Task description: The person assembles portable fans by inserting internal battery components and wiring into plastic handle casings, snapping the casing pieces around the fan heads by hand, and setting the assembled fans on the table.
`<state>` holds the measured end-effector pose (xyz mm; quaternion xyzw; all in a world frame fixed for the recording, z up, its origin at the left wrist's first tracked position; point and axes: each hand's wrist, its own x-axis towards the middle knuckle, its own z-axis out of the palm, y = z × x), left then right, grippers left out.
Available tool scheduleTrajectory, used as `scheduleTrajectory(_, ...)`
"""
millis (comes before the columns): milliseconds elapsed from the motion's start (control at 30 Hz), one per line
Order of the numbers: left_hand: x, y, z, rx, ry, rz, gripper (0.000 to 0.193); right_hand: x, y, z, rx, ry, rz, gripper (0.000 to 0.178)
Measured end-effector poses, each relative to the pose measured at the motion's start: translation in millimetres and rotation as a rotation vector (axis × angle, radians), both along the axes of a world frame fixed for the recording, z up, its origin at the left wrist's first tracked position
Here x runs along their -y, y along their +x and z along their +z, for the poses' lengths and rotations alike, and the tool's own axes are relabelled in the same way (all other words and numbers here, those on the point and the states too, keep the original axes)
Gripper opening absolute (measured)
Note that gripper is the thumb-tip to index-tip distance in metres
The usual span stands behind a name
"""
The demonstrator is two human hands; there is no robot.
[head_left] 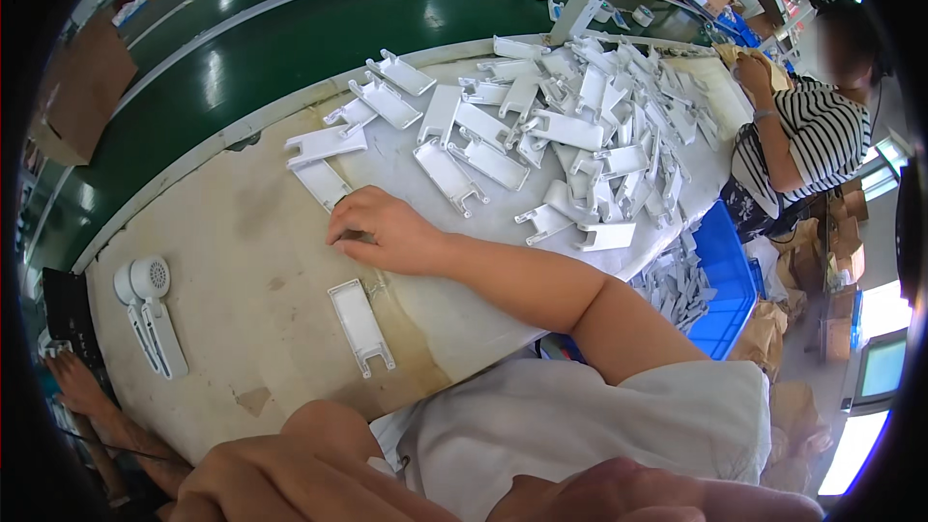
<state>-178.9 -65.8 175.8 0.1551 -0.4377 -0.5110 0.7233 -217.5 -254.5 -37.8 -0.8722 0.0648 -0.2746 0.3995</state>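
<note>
My right hand [382, 232] is above the middle of the table, fingers curved and a gap showing between thumb and forefinger. Its knuckles overlap the near end of a white plastic cover [317, 182]; whether they touch is unclear. A similar white cover [360, 326] with two prongs lies nearer to me. At the far left edge my left hand [79, 385] has its fingers bent over a small pale thing [53, 348] beside a black box [68, 324]. That thing is too dim to name. A white folding device with a round perforated head [150, 314] lies on the left.
A large pile of white plastic covers [580, 126] spreads across the far right of the table [232, 232]. A blue bin [725, 280] of greyish pieces stands at the right edge. Beyond the table runs a green conveyor [290, 43]. A person in a striped top [812, 135] is at the right.
</note>
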Motion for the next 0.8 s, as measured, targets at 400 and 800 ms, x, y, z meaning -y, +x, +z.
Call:
scheduleTrajectory(400, -2.3, -23.3, 37.1, 0.178, 0.462, 0.25, 0.008, 3.9, -0.4, -3.3, 0.0, -0.01, -0.008, 0.012)
scheduleTrajectory(800, 8.9, 18.6, -1.8, 0.219, 0.004, -0.046, 0.006, -8.7, -3.2, 22.6, 0.043, -0.218, -0.126, 0.012)
